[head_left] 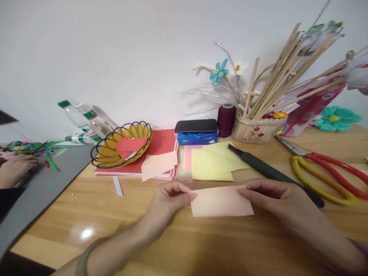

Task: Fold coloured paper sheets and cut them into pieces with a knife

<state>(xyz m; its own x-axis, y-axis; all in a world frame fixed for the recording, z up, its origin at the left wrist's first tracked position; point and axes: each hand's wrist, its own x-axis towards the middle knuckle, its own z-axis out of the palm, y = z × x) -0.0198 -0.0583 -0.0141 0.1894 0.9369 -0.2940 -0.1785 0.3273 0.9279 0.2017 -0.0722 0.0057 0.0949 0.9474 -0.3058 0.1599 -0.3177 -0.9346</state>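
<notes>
A pale peach paper rectangle (221,203) is stretched between my two hands just above the wooden table. My left hand (168,201) pinches its left edge between thumb and fingers. At the upper right corner, my right hand (277,199) grips it in the same way. Another peach paper piece (159,165) lies behind my left hand, partly over a stack of red paper (163,142). Yellow paper sheets (212,165) rest behind the held piece, with pink and green ones under them. A dark green tool with a long handle (270,168) lies behind my right hand.
A yellow woven basket (140,138) holds red paper pieces. Red-and-yellow-handled scissors (330,161) lie at right. Along the wall stand a phone on a blue packet (197,138), a maroon thread spool (226,120) and a stick-filled holder (258,130). Another person's hand (18,168) is at left.
</notes>
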